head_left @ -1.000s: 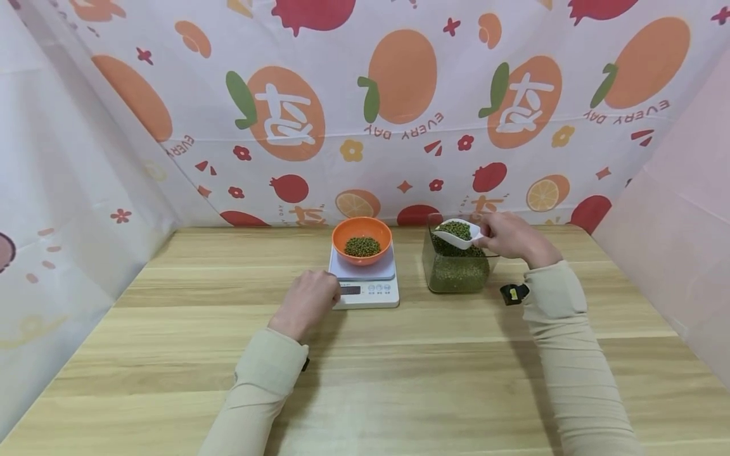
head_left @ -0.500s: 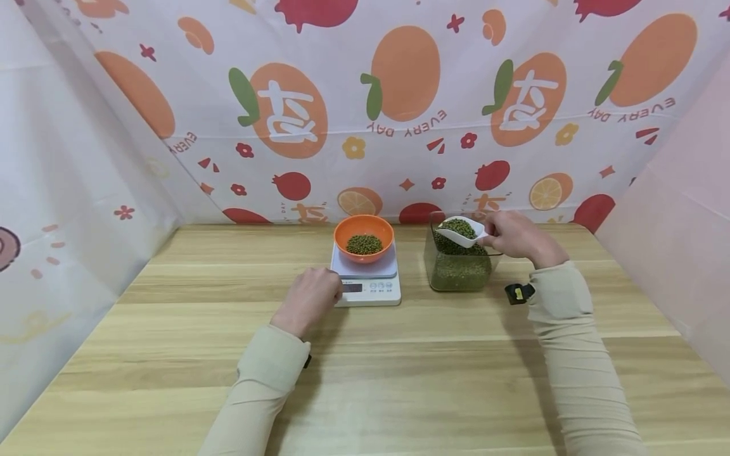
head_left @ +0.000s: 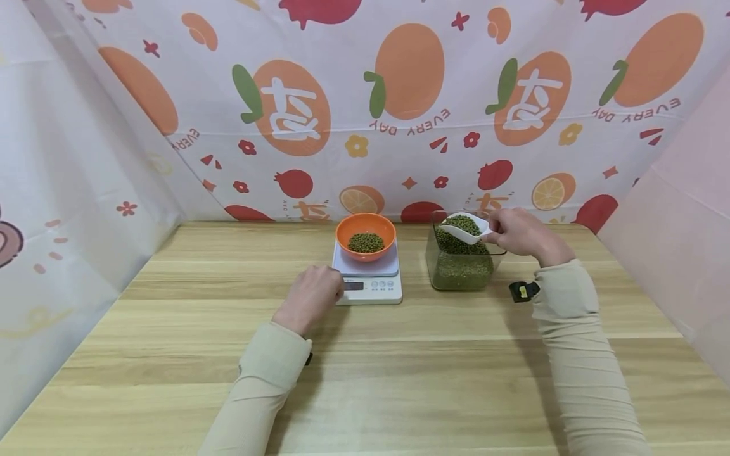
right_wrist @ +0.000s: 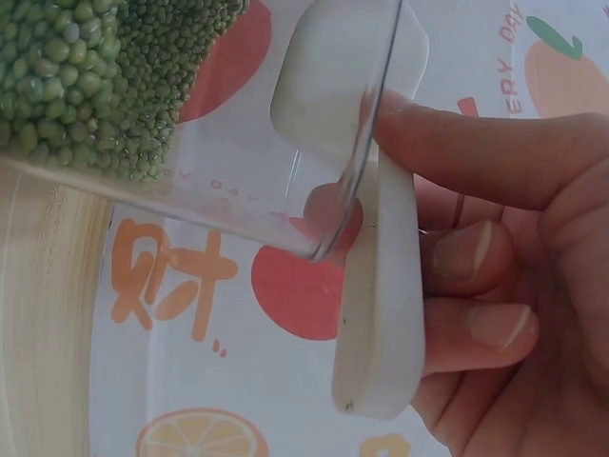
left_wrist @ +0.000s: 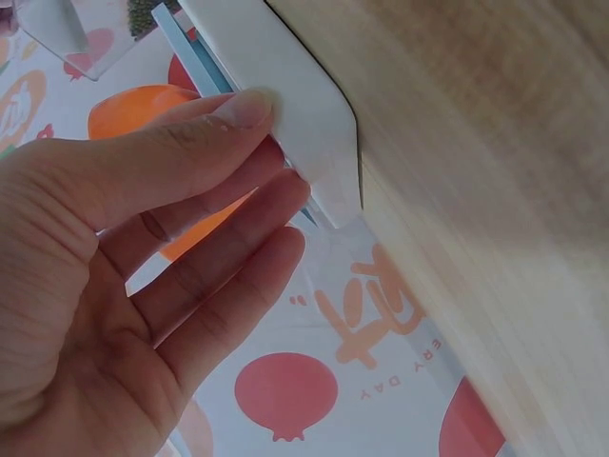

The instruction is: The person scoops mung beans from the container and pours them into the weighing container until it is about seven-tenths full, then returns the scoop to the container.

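Observation:
My right hand [head_left: 521,233] grips the handle of a white scoop [right_wrist: 385,314] heaped with green mung beans [head_left: 463,223]. The scoop is over the clear square container [head_left: 431,263], which holds more mung beans. In the right wrist view the scoop's bowl shows through the container's wall. My left hand [head_left: 310,294] rests at the front left corner of a white kitchen scale [head_left: 371,297]; in the left wrist view the thumb and fingertips touch its edge, fingers loosely bent. An orange bowl [head_left: 365,220] with a small heap of mung beans stands on the scale's platform.
The scale and container stand side by side near the back of the wooden table [head_left: 399,392]. Behind them hangs a fruit-print sheet [head_left: 342,95]. A black wrist camera [head_left: 521,291] hangs under my right wrist.
The loaded scoop has risen slightly over the container in my right hand. My left hand stays by the scale. The whole head view has drifted slightly.

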Action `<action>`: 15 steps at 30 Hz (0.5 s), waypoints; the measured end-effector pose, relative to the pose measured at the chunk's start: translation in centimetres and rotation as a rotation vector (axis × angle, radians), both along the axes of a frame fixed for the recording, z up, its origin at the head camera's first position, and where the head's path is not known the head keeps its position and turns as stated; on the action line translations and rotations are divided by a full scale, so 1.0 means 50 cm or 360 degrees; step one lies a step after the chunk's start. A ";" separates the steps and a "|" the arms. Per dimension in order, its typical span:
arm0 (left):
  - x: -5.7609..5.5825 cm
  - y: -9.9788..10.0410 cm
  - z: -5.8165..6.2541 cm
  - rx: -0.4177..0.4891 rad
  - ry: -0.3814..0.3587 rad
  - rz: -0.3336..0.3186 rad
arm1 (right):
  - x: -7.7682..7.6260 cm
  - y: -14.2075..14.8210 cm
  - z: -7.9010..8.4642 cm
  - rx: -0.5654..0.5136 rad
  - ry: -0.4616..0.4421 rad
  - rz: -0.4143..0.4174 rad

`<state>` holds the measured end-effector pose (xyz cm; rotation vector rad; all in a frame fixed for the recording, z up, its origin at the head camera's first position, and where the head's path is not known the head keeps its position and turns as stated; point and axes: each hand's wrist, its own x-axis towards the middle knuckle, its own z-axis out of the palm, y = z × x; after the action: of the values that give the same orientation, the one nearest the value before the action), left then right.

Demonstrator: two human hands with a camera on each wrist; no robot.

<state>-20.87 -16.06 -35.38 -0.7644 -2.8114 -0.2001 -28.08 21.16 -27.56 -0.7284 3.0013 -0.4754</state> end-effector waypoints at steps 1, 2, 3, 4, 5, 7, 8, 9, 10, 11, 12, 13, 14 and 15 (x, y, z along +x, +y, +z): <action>0.000 0.000 0.000 -0.0002 0.0000 0.0000 | 0.000 0.001 -0.001 0.0000 0.0000 0.0000; 0.000 0.000 0.001 -0.0005 0.0000 -0.0001 | 0.000 0.001 0.000 0.0000 0.0003 0.0003; 0.000 0.001 0.001 -0.0008 -0.0001 -0.0001 | 0.001 0.000 0.000 -0.0003 0.0002 0.0000; 0.000 0.001 0.001 -0.0010 -0.0002 -0.0001 | 0.001 0.000 0.001 -0.0008 0.0002 0.0000; 0.000 0.001 0.002 -0.0014 -0.0004 -0.0001 | 0.001 0.000 0.001 -0.0012 -0.0002 -0.0005; 0.000 0.000 0.002 -0.0019 -0.0010 0.0002 | 0.003 0.000 0.003 -0.0019 -0.0006 -0.0012; 0.000 0.000 0.002 -0.0021 -0.0012 0.0004 | 0.003 -0.001 0.005 -0.0020 -0.0006 -0.0015; 0.000 0.000 0.002 -0.0021 -0.0017 0.0005 | 0.003 0.000 0.006 -0.0023 -0.0008 -0.0020; 0.000 0.000 0.002 -0.0022 -0.0017 0.0006 | 0.004 0.000 0.007 -0.0022 -0.0004 -0.0019; 0.000 0.000 0.002 -0.0021 -0.0016 0.0006 | 0.004 0.000 0.008 -0.0020 -0.0003 -0.0019; 0.000 0.000 0.002 -0.0019 -0.0016 0.0006 | 0.004 -0.001 0.009 -0.0018 0.0002 -0.0018; 0.000 0.000 0.002 -0.0017 -0.0013 0.0004 | 0.004 -0.001 0.010 -0.0015 0.0002 -0.0019; 0.000 0.000 0.002 -0.0013 -0.0012 0.0002 | 0.004 -0.001 0.011 -0.0016 0.0004 -0.0012; -0.001 -0.001 0.001 -0.0009 -0.0014 0.0000 | 0.004 -0.001 0.011 -0.0016 0.0008 -0.0007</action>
<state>-20.91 -16.10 -35.34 -0.7663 -2.8214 -0.1959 -27.89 21.13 -27.02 -0.7250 3.0081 -0.4903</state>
